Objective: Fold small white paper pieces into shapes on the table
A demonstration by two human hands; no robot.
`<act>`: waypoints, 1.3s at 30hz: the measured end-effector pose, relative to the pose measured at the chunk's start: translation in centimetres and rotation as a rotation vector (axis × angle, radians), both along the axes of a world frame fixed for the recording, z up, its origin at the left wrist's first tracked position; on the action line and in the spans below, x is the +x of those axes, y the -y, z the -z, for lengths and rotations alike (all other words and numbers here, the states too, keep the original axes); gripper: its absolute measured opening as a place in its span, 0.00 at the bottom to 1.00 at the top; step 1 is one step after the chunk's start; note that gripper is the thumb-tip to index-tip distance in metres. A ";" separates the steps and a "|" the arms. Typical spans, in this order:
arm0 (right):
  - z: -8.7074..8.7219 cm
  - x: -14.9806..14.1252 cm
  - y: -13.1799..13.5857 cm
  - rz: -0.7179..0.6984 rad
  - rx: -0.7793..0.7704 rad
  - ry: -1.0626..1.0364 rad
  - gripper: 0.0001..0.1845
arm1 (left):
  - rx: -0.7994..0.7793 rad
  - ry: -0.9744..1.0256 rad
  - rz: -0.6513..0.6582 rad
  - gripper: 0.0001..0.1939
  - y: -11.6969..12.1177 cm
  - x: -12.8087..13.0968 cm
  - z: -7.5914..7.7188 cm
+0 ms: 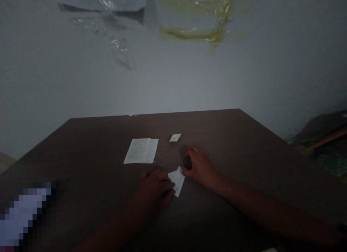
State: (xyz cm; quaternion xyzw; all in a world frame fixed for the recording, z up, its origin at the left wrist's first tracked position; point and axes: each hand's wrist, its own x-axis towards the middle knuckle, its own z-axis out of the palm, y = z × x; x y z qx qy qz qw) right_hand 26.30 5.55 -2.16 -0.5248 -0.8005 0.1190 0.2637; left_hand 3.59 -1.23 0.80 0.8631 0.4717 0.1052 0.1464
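A small piece of printed white paper (178, 183) lies on the brown table in front of me, partly folded, with a pointed flap at its top. My left hand (157, 187) is at its left side, fingers bent and gripping that edge against the tabletop. On the other side, my right hand (200, 166) has its thumb at the paper's upper right corner. Its curved fingers stand apart from the thumb, with a gap between them. Beyond the hands sits a small folded paper (175, 137). Two overlapping printed sheets (138, 151) lie flat to the left of it.
The table (89, 143) reaches back to a pale wall (179, 78) bearing clear and yellow tape (189, 34). A pixelated, bright flat object (25, 212) lies at the near left. Dark clutter (330, 147) stands beyond the table's right edge.
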 end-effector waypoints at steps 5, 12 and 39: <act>-0.1 -0.1 0.3 0.006 0.026 0.005 0.16 | 0.001 0.006 -0.003 0.11 0.0 0.0 0.0; -0.3 -0.5 1.6 -0.057 0.001 -0.017 0.15 | 0.043 -0.016 0.005 0.10 -0.1 -0.1 0.4; -1.3 -0.1 2.7 -0.457 0.001 0.129 0.04 | -0.054 0.156 0.038 0.17 -0.3 -0.2 0.3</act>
